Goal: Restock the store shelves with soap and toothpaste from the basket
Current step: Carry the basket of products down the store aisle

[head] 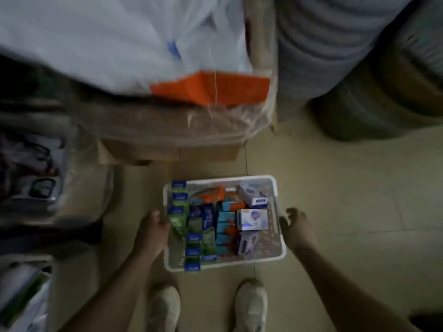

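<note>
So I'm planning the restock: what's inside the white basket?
The basket holds green-and-blue toothpaste boxes, orange-and-teal packs and white soap boxes. Lower layers are covered.

Motion blur smears the white sack (96, 39) and the cardboard boxes (167, 140) behind it; print on the toothpaste boxes (203, 226) and soap boxes (253, 219) is unreadable; left hand's (153, 226) fingertips hide behind the basket (223, 265) rim; both shoes (251, 305) are cut off below.
</note>
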